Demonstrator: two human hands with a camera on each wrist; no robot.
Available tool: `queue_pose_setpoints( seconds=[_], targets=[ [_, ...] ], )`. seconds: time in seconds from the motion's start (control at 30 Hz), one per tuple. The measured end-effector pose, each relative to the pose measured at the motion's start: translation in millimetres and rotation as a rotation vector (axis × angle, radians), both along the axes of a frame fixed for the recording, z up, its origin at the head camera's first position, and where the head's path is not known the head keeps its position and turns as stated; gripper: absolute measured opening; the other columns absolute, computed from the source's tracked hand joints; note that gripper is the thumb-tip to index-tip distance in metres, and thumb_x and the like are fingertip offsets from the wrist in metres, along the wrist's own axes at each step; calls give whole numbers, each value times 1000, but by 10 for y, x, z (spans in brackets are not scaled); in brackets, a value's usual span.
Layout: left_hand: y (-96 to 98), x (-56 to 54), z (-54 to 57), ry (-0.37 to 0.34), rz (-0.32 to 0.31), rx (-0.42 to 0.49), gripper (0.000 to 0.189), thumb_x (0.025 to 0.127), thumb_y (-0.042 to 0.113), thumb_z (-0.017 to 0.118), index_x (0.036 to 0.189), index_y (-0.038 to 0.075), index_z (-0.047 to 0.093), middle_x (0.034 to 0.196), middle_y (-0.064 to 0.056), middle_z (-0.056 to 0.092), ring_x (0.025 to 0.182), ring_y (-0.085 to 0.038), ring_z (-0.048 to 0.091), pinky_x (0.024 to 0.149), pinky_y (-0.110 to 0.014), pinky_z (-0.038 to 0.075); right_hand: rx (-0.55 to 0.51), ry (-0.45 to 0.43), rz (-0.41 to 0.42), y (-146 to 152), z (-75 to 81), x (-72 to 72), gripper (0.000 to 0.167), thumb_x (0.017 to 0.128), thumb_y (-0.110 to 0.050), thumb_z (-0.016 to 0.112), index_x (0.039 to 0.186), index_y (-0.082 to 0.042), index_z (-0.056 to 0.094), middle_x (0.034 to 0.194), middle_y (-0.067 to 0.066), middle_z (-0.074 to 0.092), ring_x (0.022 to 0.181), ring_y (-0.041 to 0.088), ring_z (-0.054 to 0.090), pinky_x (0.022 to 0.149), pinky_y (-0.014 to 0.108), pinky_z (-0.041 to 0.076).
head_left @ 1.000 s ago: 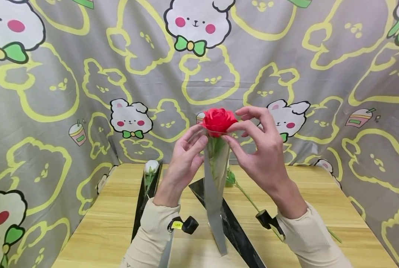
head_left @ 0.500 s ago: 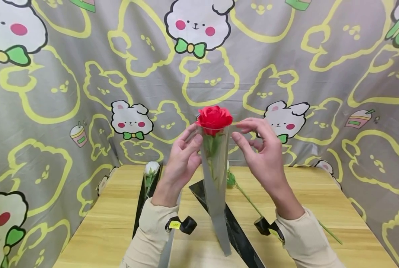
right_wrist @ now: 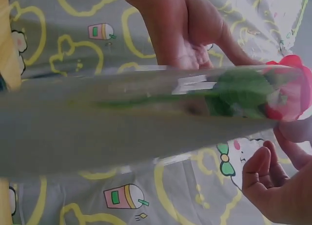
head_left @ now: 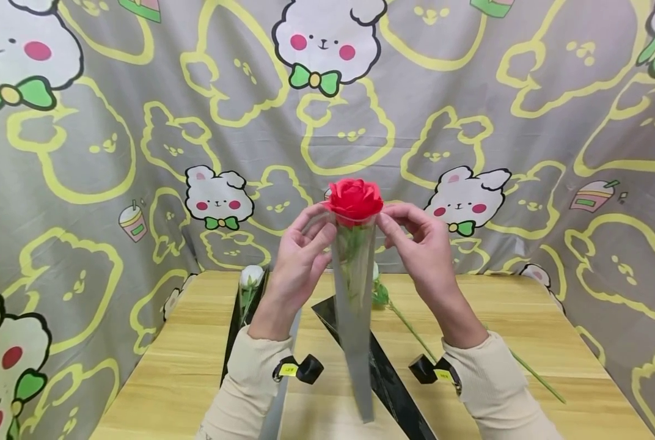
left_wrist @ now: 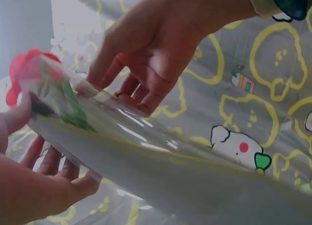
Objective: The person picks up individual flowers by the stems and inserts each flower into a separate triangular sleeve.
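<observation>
A red artificial rose [head_left: 355, 199] stands upright in a tapered flower sleeve [head_left: 354, 330], clear in front and grey lower down. Its bloom sits at the sleeve's mouth, and the green leaves [right_wrist: 241, 92] show through the film in the right wrist view. My left hand [head_left: 301, 260] pinches the sleeve's rim on the left, just under the petals. Opposite it, my right hand [head_left: 423, 244] pinches the rim on the right between thumb and forefinger. The sleeve hangs above the table, with its narrow end pointing down toward me.
On the wooden table [head_left: 195, 366], a white rose [head_left: 250, 278] lies in a black sleeve at left. Another black sleeve [head_left: 393, 391] lies slantwise behind the held one. A bare green stem with leaves [head_left: 380, 294] lies at right. A patterned curtain [head_left: 349, 140] surrounds the table.
My right hand let go of the rim by the petals, drew off to the right, then came back and pinches the sleeve's right edge. The left hand has kept its place.
</observation>
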State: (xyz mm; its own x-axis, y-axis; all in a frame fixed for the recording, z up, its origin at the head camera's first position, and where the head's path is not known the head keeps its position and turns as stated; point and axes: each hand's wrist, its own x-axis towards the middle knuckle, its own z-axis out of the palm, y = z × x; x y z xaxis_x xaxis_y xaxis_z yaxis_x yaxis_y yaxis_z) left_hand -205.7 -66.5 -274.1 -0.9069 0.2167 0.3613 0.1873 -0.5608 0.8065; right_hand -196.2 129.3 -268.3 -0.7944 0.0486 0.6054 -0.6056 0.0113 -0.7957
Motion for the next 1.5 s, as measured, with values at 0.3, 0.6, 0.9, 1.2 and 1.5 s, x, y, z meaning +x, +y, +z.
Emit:
queue_pose_setpoints(
  seconds=[0.3, 0.6, 0.9, 1.2, 1.5],
  targets=[
    [68, 26, 85, -24, 172, 12, 33, 97, -10, 61, 79, 15, 72, 118, -7, 64, 115, -18, 59, 76, -24, 49, -44, 51, -75, -29, 7, 0, 14, 96, -6, 73, 102, 6, 73, 104, 4, 72, 82, 23, 63, 66, 26, 53],
    [56, 7, 193, 0, 178, 29, 30, 97, -5, 65, 76, 14, 76, 123, -10, 67, 131, -25, 54, 86, -29, 53, -111, 100, -63, -25, 123, -14, 13, 95, -3, 73, 97, 10, 73, 105, 11, 69, 99, 28, 64, 68, 25, 52],
    [27, -50, 204, 7, 172, 62, 11, 76, 21, 86, 78, 14, 77, 113, -4, 68, 123, -21, 54, 77, -29, 47, -118, 143, -48, 25, 197, -51, 13, 93, -3, 75, 95, 9, 74, 105, 14, 67, 113, 29, 60, 83, 24, 52],
    [-20, -98, 304, -5, 174, 37, 6, 90, 9, 78, 85, 12, 80, 113, -3, 70, 122, -21, 55, 86, -37, 51, -89, 149, -46, 23, 263, -96, 14, 94, -4, 75, 96, 9, 74, 103, 12, 67, 112, 27, 60, 84, 25, 52],
    [-26, -156, 384, -46, 225, 19, 24, 97, -1, 68, 83, 13, 80, 112, -3, 67, 116, -18, 55, 81, -36, 53, -115, 188, -63, 17, 328, -138, 14, 93, -2, 75, 96, 11, 74, 103, 14, 68, 110, 29, 62, 85, 28, 53]
  ],
)
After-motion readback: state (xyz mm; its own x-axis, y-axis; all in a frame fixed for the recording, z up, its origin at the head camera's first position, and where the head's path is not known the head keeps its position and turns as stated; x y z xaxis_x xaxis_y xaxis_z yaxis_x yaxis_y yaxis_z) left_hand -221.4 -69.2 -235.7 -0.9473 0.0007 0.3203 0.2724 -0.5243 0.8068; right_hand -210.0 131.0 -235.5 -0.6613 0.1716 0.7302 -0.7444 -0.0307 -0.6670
